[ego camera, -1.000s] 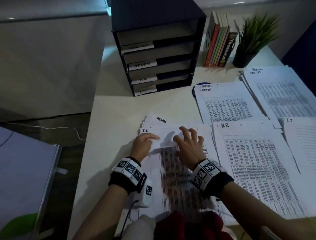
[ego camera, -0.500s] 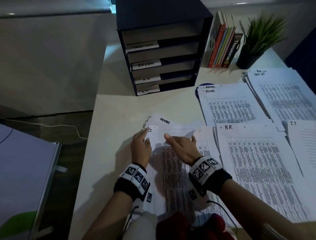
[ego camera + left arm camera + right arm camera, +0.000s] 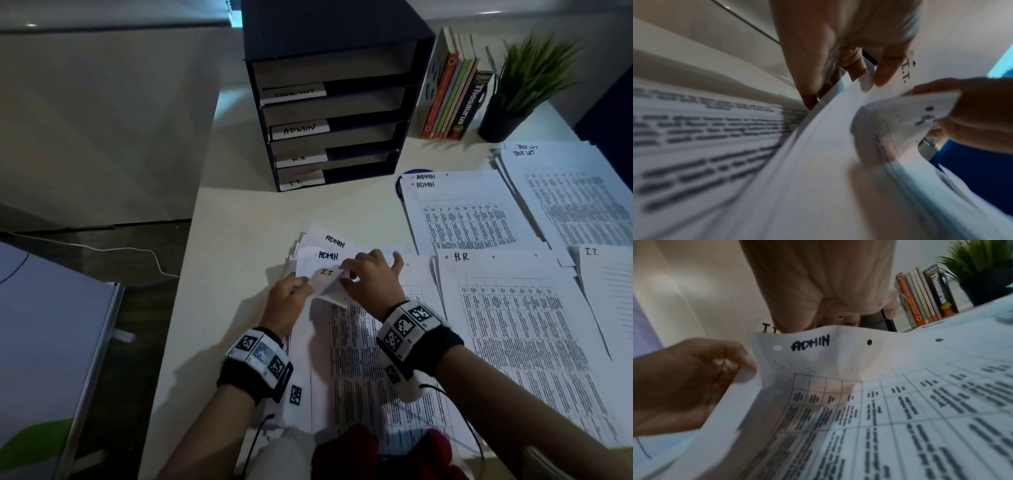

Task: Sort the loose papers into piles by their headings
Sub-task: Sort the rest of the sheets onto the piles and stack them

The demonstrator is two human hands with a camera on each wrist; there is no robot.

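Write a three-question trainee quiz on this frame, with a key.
1. True or false: the H.R. pile lies to the right of the unsorted stack.
2. The lowest tray label on the organizer reads: A) ADMIN, B) H.R., C) I.T.
3. What heading is on the curled sheet that the right hand lifts?
Key: 1 true; 2 C; 3 ADMIN.
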